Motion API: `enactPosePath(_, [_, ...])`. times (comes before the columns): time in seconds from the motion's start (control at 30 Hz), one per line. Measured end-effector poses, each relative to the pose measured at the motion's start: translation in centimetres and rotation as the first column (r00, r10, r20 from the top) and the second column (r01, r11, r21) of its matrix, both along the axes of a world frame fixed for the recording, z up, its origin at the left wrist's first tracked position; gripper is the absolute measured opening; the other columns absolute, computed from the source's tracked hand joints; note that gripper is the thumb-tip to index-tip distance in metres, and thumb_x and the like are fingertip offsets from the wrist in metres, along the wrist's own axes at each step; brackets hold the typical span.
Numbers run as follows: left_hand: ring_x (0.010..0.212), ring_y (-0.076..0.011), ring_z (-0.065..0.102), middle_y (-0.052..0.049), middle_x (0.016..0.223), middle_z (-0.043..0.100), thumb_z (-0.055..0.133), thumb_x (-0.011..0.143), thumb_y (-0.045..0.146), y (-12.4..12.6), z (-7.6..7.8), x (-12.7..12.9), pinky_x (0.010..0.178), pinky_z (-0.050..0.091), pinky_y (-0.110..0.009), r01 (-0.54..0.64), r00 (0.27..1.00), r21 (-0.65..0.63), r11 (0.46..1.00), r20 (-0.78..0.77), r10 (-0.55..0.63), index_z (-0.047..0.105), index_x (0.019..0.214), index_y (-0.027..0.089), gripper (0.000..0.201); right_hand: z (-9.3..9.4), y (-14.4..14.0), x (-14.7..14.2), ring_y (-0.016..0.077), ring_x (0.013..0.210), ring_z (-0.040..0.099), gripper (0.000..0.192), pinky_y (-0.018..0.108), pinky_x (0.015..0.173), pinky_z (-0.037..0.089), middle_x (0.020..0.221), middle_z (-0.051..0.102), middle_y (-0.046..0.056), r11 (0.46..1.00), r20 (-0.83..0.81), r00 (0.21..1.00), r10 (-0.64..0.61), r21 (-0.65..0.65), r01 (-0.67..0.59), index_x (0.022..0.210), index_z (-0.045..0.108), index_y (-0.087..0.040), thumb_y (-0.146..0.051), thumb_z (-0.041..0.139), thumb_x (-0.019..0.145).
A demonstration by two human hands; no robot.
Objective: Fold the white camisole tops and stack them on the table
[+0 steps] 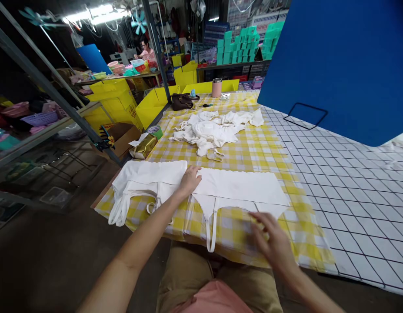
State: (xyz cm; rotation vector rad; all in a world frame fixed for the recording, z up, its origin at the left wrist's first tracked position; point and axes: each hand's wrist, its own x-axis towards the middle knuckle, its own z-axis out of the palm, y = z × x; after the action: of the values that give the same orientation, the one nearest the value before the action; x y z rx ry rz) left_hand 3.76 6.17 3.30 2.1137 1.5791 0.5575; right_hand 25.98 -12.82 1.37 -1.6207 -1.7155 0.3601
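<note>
White strapped garments [237, 184], like camisoles or bra tops, lie spread side by side along the near edge of the table. My left hand [189, 181] rests on them near the middle, fingers stretched out over the fabric. A looped white strap [211, 232] hangs toward me from the lower edge. My right hand [274, 243] is by the lower right edge of the cloth, smeared by motion; whether its fingers hold a strap there cannot be made out. Farther back lies a loose heap of white garments [209, 132].
A yellow checked cloth [263, 152] covers the table. A blue board [331, 65] rises at right above white gridded cloth [348, 208]. A tape roll [154, 131], gold pack [145, 145], dark bag [182, 101] and pink tumbler [216, 88] stand around. A person [146, 51] sits far back.
</note>
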Motion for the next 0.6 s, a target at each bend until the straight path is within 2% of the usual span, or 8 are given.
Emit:
enactPosePath(0.1, [0.108,-0.0255,0.052,-0.015,0.116,0.053,0.047,0.084,0.021,0.6,-0.2,0.9,0.092,0.04,-0.036,-0.135,0.978,-0.02,0.991,-0.162,0.13,0.055,0.108,0.01,0.028,1.4,5.8,5.1,0.0284,0.092,0.056,0.033,0.042,0.077,0.046,0.098,0.059,0.015,0.953,0.209,0.938,-0.275,-0.073,0.296,0.105,0.057,-0.013,-0.026,0.044,0.078])
enactPosePath(0.2, [0.11,-0.0302,0.05,-0.023,0.121,0.048,0.052,0.083,0.028,1.4,-0.2,1.9,0.09,0.039,-0.038,-0.237,0.95,-0.09,0.967,-0.229,0.212,0.051,0.108,0.006,0.033,2.5,10.5,8.5,0.0313,0.09,0.056,0.033,0.042,0.072,0.044,0.093,0.06,0.017,0.822,0.341,0.848,-0.406,-0.27,0.502,0.102,0.055,-0.011,-0.031,0.05,0.076])
enactPosePath(0.27, [0.11,-0.0318,0.051,-0.025,0.119,0.049,0.059,0.077,0.029,2.1,0.0,2.2,0.088,0.039,-0.038,-0.27,0.949,-0.166,0.948,-0.213,0.233,0.052,0.103,0.007,0.036,2.9,12.5,9.6,0.0299,0.078,0.058,0.028,0.038,0.062,0.043,0.079,0.061,0.015,0.729,0.321,0.854,-0.409,-0.448,0.518,0.088,0.057,-0.014,-0.036,0.059,0.071])
enactPosePath(0.3, [0.107,-0.0319,0.052,-0.024,0.114,0.053,0.063,0.073,0.028,2.4,0.1,2.2,0.086,0.04,-0.038,-0.265,0.954,-0.206,0.942,-0.198,0.225,0.054,0.098,0.008,0.033,3.0,13.2,9.8,0.0275,0.07,0.058,0.023,0.036,0.058,0.041,0.071,0.061,0.012,0.702,0.279,0.875,-0.395,-0.522,0.483,0.079,0.056,-0.016,-0.035,0.062,0.068])
enactPosePath(0.33, [0.104,-0.0315,0.054,-0.021,0.107,0.057,0.065,0.07,0.026,2.8,0.3,2.1,0.084,0.04,-0.037,-0.245,0.962,-0.238,0.94,-0.179,0.205,0.055,0.09,0.01,0.028,3.1,13.6,10.0,0.0241,0.062,0.056,0.019,0.033,0.054,0.039,0.062,0.058,0.008,0.693,0.226,0.899,-0.376,-0.576,0.435,0.07,0.054,-0.018,-0.033,0.065,0.066])
enactPosePath(0.4, [0.094,-0.0283,0.057,-0.012,0.087,0.063,0.066,0.063,0.02,3.4,0.7,1.8,0.077,0.042,-0.033,-0.184,0.979,-0.272,0.945,-0.134,0.152,0.055,0.073,0.014,0.016,3.2,14.0,10.0,0.0172,0.051,0.05,0.018,0.028,0.048,0.035,0.05,0.052,0.001,0.708,0.126,0.93,-0.345,-0.615,0.346,0.058,0.048,-0.02,-0.025,0.065,0.063])
enactPosePath(0.5, [0.074,-0.0209,0.057,-0.001,0.061,0.055,0.064,0.057,0.013,3.5,1.2,1.2,0.063,0.04,-0.026,-0.11,0.994,-0.295,0.949,-0.036,0.104,0.048,0.056,0.016,0.016,3.4,13.7,9.9,0.0109,0.045,0.042,0.018,0.024,0.044,0.031,0.047,0.045,-0.004,0.755,0.032,0.933,-0.359,-0.577,0.31,0.058,0.044,-0.021,-0.019,0.061,0.064])
enactPosePath(0.6, [0.059,-0.0139,0.05,0.004,0.053,0.046,0.058,0.059,0.014,3.1,1.5,0.9,0.054,0.035,-0.023,-0.055,0.993,-0.278,0.959,0.089,0.082,0.045,0.055,0.017,0.014,4.1,13.1,10.1,0.009,0.048,0.042,0.015,0.022,0.045,0.033,0.054,0.047,-0.004,0.8,-0.062,0.929,-0.365,-0.531,0.279,0.062,0.044,-0.02,-0.021,0.059,0.067])
